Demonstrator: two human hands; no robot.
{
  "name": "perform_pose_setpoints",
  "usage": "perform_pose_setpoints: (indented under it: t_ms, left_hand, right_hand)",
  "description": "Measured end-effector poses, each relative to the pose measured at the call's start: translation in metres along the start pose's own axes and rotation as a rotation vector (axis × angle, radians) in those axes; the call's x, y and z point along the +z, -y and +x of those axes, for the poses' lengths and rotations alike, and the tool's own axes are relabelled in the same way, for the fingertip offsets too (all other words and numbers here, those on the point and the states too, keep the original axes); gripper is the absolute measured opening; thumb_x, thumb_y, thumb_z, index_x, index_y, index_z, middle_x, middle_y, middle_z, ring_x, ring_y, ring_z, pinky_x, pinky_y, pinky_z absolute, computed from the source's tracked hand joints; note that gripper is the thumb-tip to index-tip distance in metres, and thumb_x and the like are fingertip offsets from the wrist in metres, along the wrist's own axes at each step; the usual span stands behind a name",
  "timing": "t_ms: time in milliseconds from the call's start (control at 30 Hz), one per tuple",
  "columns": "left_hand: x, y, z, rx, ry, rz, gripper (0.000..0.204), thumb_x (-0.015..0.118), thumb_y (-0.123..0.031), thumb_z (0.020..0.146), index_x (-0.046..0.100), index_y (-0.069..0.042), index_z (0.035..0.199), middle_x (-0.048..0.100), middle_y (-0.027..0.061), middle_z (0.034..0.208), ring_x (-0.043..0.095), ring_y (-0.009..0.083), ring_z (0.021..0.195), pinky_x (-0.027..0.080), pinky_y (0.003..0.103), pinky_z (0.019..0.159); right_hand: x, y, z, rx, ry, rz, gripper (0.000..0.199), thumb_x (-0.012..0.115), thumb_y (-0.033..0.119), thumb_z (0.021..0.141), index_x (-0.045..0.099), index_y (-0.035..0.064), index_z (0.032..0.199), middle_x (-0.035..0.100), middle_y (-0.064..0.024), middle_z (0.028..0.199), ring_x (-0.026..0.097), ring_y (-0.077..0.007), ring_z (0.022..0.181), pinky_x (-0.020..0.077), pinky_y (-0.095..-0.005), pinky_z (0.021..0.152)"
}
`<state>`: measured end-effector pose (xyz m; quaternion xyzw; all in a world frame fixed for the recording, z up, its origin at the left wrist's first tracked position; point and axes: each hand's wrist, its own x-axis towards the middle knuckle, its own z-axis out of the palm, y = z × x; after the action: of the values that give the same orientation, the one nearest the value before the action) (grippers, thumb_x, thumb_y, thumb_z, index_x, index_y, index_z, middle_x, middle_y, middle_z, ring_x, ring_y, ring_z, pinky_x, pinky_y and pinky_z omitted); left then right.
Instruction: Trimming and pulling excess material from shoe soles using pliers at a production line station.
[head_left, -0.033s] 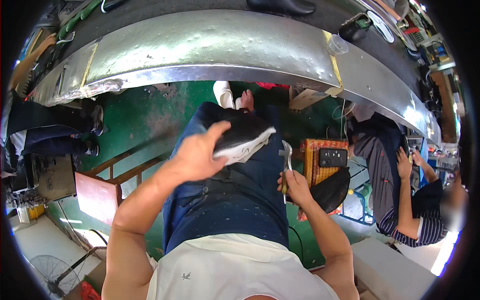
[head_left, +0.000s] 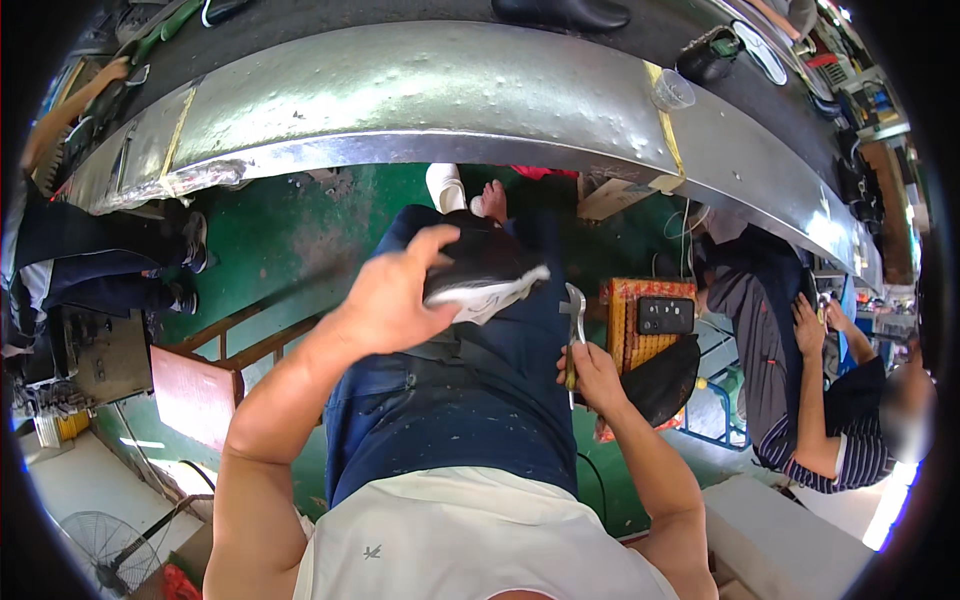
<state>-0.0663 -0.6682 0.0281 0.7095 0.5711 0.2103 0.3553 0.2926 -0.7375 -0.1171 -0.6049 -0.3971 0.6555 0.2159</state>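
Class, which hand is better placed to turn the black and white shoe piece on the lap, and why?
Probably the left hand: it is at the shoe piece, while the right hand, apart from it, holds a metal tool.

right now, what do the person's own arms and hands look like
The left arm and right arm are bare past the elbow. The left hand and right hand are ungloved, with no watch in view. The white top has a small dark mark on its front.
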Motion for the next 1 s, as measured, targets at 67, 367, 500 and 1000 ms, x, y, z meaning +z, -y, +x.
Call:
perform_pose_setpoints:
  t_ms: [67, 367, 500, 1000]
  left_hand:
    - [-0.016, -0.023, 0.019, 0.115, -0.054, -0.183, 0.081, 0.083, -0.001, 0.071, 0.042, -0.006, 0.140, 0.073, 0.0176, 0.111, 0.073, 0.0274, 0.100, 0.056, 0.036, 0.088]
    - [0.049, 0.013, 0.109, 0.008, 0.247, -0.372, 0.059, 0.086, -0.036, 0.080, 0.061, 0.003, 0.117, 0.068, 0.0131, 0.103, 0.064, 0.0184, 0.097, 0.052, 0.033, 0.086]
    - [0.145, 0.059, 0.109, -0.508, 0.294, -0.753, 0.074, 0.056, -0.061, 0.098, 0.065, 0.009, 0.119, 0.068, 0.0233, 0.121, 0.062, 0.0274, 0.112, 0.048, 0.038, 0.098]
    - [0.201, 0.093, 0.008, -0.157, 0.004, -0.473, 0.053, 0.029, -0.031, 0.111, 0.046, 0.007, 0.145, 0.053, 0.0287, 0.143, 0.049, 0.0418, 0.136, 0.035, 0.043, 0.117]
  right_hand:
    - [-0.005, 0.003, -0.005, 0.038, 0.011, -0.189, 0.042, 0.050, 0.038, 0.107, 0.062, -0.0022, 0.107, 0.068, -0.0077, 0.085, 0.063, -0.0128, 0.064, 0.0502, -0.0284, 0.061]
    - [-0.004, 0.021, -0.031, 0.049, 0.177, -0.019, 0.032, 0.061, 0.013, 0.100, 0.057, -0.0026, 0.127, 0.066, -0.0055, 0.098, 0.062, -0.0135, 0.085, 0.0503, -0.0282, 0.079]
    - [-0.007, 0.009, -0.031, 0.021, 0.129, -0.250, 0.031, 0.059, 0.014, 0.101, 0.058, -0.0027, 0.127, 0.067, -0.0053, 0.099, 0.063, -0.0123, 0.084, 0.0517, -0.0291, 0.077]
    - [-0.001, 0.131, -0.018, -0.136, 0.437, -1.021, 0.035, 0.063, 0.022, 0.096, 0.058, -0.0058, 0.115, 0.068, -0.0290, 0.108, 0.063, -0.0476, 0.109, 0.0490, -0.0512, 0.094]
